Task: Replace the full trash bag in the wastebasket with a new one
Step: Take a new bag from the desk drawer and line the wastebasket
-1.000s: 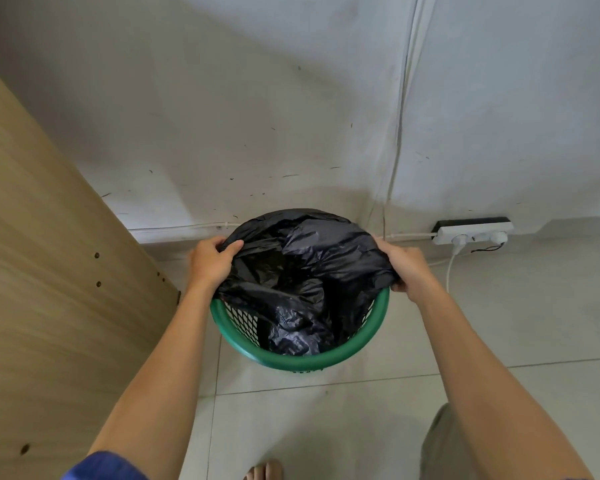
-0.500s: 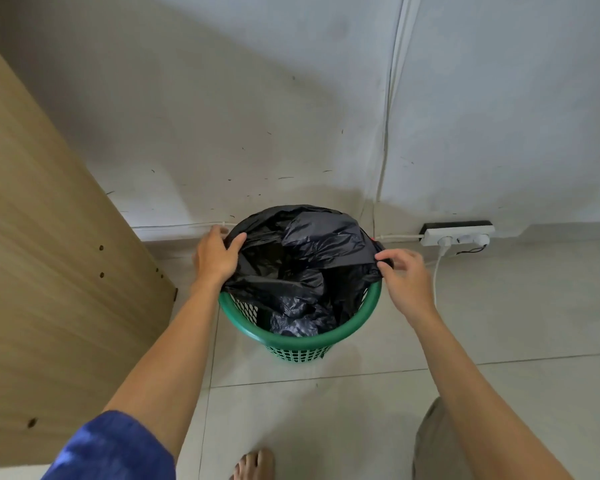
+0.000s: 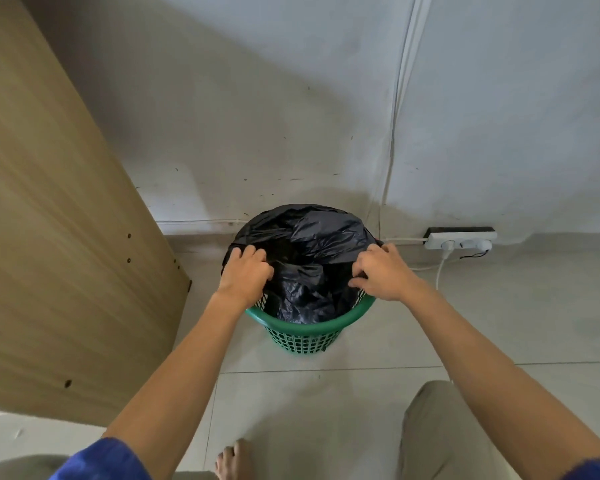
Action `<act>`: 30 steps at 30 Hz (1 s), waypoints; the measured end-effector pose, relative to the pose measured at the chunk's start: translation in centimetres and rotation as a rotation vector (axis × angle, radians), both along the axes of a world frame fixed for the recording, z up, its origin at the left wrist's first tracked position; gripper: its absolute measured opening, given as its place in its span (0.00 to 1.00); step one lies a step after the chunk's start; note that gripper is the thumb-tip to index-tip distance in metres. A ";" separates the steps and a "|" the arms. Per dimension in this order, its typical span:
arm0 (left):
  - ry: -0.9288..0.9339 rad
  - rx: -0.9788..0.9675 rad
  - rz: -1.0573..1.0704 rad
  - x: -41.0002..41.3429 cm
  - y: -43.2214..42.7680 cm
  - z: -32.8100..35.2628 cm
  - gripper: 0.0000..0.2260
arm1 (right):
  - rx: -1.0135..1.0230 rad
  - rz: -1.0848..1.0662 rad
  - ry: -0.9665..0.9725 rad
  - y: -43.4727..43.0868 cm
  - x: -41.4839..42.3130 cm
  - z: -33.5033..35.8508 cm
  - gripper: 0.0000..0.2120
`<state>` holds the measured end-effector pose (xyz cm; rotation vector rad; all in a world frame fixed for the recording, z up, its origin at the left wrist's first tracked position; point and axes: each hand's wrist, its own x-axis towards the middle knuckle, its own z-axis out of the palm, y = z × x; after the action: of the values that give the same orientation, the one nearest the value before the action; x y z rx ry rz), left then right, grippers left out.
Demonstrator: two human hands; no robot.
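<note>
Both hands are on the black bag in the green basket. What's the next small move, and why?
Probably draw the edge of the black plastic trash bag toward you and fold it over the near rim of the green mesh wastebasket. The bag drapes the far rim, but the near rim shows bare. The left hand and right hand each grip the bag's edge at the sides.

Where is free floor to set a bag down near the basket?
Bare tiles lie in front of the basket, up to the foot, and to its right, before the power strip. Left is narrow beside the panel; the wall stands close behind.
</note>
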<state>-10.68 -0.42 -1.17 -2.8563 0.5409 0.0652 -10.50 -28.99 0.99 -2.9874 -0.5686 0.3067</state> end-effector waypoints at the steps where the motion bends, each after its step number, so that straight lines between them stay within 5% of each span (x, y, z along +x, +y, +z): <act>1: -0.052 -0.047 0.018 -0.2 0.3 0.0 0.10 | 0.189 -0.036 -0.016 -0.4 -0.3 -0.1 0.11; 4: -0.124 -0.377 0.063 -1.4 1.5 0.2 0.05 | 0.774 -0.277 -0.099 -2.1 -1.7 -1.2 0.08; 6: -0.217 -0.683 0.171 -2.8 2.2 -0.1 0.03 | 0.959 -0.438 -0.117 -2.9 -3.0 -2.4 0.08; 14: -0.295 -1.509 0.860 -9.9 -0.6 -2.5 0.06 | 1.085 -0.853 -0.085 0.2 -9.4 -4.4 0.12; 18: -0.242 -1.507 1.082 -10.4 -2.8 -1.9 0.16 | 1.071 -1.008 -0.165 3.1 -10.4 -3.9 0.19; 22: -0.154 -1.653 1.361 -10.8 -3.0 -1.8 0.23 | 1.388 -1.290 -0.111 4.2 -10.5 -4.2 0.30; 26: -0.178 -1.757 1.367 -10.6 -2.4 -2.0 0.09 | 1.852 -1.427 0.065 4.2 -10.7 -3.8 0.04; 30: -0.081 -2.186 1.352 -10.0 -2.5 -1.4 0.05 | 1.971 -1.388 0.130 3.7 -11.7 -4.1 0.06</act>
<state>-20.65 -2.94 -2.53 1.0056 0.9240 0.2496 -22.18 -25.25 -3.13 -0.8719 0.8172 -0.1702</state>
